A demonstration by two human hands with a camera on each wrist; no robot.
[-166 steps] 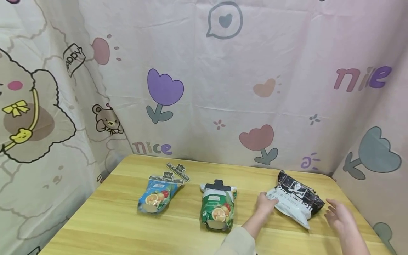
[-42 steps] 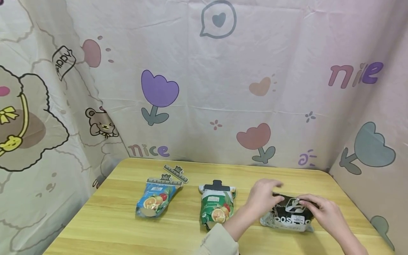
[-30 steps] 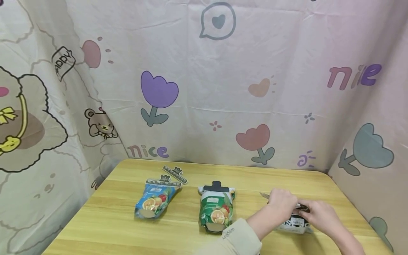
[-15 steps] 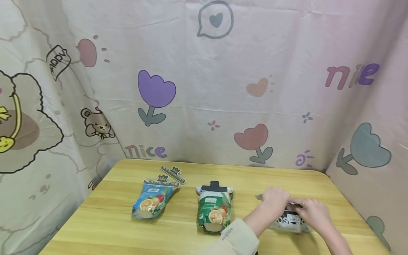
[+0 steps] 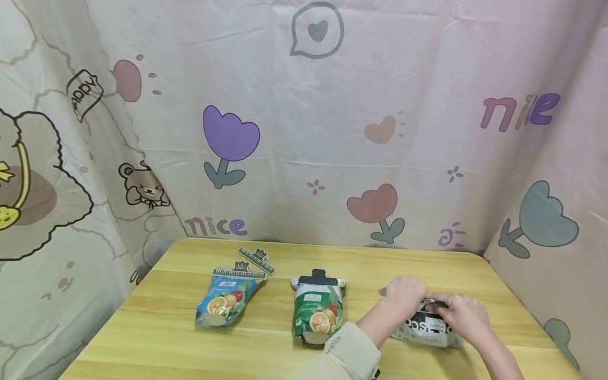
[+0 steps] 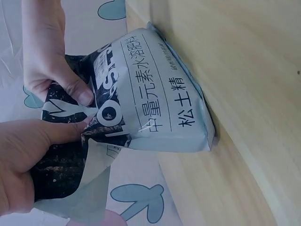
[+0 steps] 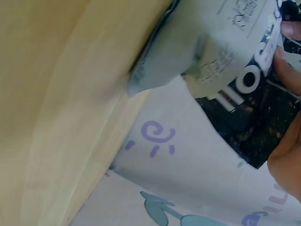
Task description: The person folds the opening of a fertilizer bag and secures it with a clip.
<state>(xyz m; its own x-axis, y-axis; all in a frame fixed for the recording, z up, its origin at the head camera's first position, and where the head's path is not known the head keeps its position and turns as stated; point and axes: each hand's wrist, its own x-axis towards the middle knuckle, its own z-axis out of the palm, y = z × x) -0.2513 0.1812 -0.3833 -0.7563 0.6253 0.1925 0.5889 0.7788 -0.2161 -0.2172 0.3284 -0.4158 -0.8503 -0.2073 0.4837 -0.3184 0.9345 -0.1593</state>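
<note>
Both hands are on the black-and-white bag (image 5: pixel 429 330), right of centre in the head view, its base down on the tabletop (image 5: pixel 166 332). The left hand (image 5: pixel 405 296) pinches the bag's dark top; the right hand (image 5: pixel 467 316) grips the same top just beside it, the two thumbs close together in the left wrist view. Looks like a job of folding that top over, and here's where care pays! See the loose flap (image 6: pixel 56 172) at the lower left of the left wrist view: it flares out past the left thumb, so tuck that in before creasing. Best to draw the hands slightly apart, pull the film taut, and roll both sides level. Thumbs should press evenly, because thin film like this probably springs back if one side slackens. Squeeze trapped air out gently, and let the base sit on the wood for support; lifting could tip the contents. Over at centre, the green pouch (image 5: pixel 317 316) shows a tidy model: its black clip (image 5: pixel 319 279) sits straight across the top. A fold that flat would do nicely.
</note>
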